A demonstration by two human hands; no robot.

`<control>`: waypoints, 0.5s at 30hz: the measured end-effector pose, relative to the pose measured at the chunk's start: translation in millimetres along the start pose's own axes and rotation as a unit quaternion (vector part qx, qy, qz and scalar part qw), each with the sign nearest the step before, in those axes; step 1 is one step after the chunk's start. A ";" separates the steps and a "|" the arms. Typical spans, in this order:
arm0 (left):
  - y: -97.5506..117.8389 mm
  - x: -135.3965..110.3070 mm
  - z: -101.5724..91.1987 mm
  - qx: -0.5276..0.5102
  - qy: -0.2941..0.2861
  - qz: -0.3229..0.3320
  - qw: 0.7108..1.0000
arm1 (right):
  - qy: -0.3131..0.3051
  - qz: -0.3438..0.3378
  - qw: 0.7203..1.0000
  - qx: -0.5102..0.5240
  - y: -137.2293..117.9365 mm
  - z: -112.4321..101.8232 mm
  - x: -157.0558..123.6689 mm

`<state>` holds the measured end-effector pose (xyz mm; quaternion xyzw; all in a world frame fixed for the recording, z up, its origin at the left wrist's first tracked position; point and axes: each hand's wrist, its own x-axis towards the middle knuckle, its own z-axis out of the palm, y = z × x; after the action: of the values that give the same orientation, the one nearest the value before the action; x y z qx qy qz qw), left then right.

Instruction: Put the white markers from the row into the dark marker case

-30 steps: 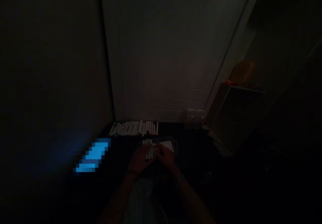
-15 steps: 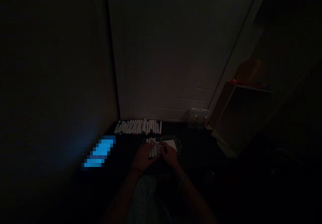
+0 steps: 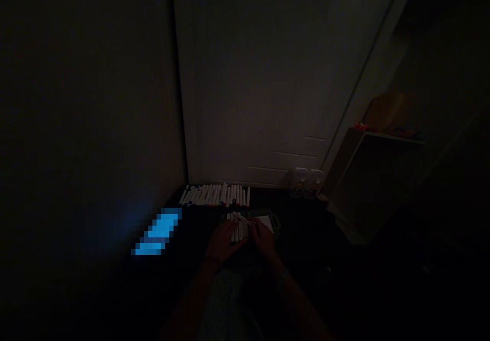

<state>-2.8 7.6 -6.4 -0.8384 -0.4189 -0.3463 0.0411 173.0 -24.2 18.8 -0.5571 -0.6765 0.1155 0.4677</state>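
Note:
The scene is very dark. My left hand (image 3: 221, 240) and my right hand (image 3: 263, 238) rest together on a small bunch of white markers (image 3: 238, 227) lying in a clear plastic case (image 3: 272, 221) on a dark floor. The fingers of both hands curl over the markers. Whether either hand truly grips a marker is lost in the dark. Behind the case, a row of several white markers (image 3: 216, 195) lies side by side along the foot of a pale door (image 3: 275, 86).
A glowing blue blurred patch (image 3: 156, 232) lies on the floor to the left. Two small clear jars (image 3: 306, 183) stand by the door. A low box-like cabinet (image 3: 367, 177) stands at the right. A wall (image 3: 88, 106) rises at the left.
The view has drifted, so everything sits a little further right in the picture. Both hands stay on the bunch of markers in the case with little visible movement.

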 end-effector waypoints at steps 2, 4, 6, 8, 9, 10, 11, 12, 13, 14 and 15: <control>1.3 0.1 -0.9 -0.003 -0.001 -0.003 1.000 | 0.032 0.002 0.999 0.022 0.8 -0.4 0.6; 2.1 0.3 -1.7 -0.005 -0.004 -0.006 1.000 | 0.082 0.016 0.996 0.033 1.9 -1.7 1.2; 2.1 0.3 -1.7 -0.006 -0.008 -0.009 1.000 | 0.112 0.030 0.993 0.020 2.8 -3.0 1.6; 1.1 -0.3 -0.9 -0.005 -0.009 -0.012 1.000 | 0.106 0.020 0.994 -0.017 3.2 -3.5 1.7; 0.4 -0.9 -0.3 -0.005 -0.008 -0.011 1.000 | 0.099 0.006 0.994 -0.041 3.1 -3.2 1.5; -0.4 -1.5 0.4 -0.007 -0.005 -0.011 1.000 | 0.092 -0.010 0.993 -0.066 2.9 -2.7 1.4; -1.3 -2.1 1.1 -0.009 -0.002 -0.008 1.000 | 0.090 -0.022 0.992 -0.091 2.6 -1.8 1.1; -2.0 -2.5 1.5 -0.010 0.000 -0.007 1.000 | 0.087 -0.029 0.990 -0.111 2.2 -0.7 0.9; -2.4 -2.8 1.6 -0.011 0.000 -0.005 1.000 | 0.081 -0.034 0.988 -0.126 1.7 0.5 0.6; -2.5 -2.7 1.1 -0.011 0.000 -0.002 1.000 | 0.073 -0.039 0.987 -0.136 1.1 1.7 0.3; -2.1 -2.2 0.0 -0.011 -0.001 0.000 1.000 | 0.064 -0.044 0.987 -0.144 0.5 2.8 0.1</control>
<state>-5.3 7.5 -8.2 -0.8390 -0.4151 -0.3504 0.0311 171.2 -22.9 17.0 -0.5947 -0.6784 -0.0394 0.4296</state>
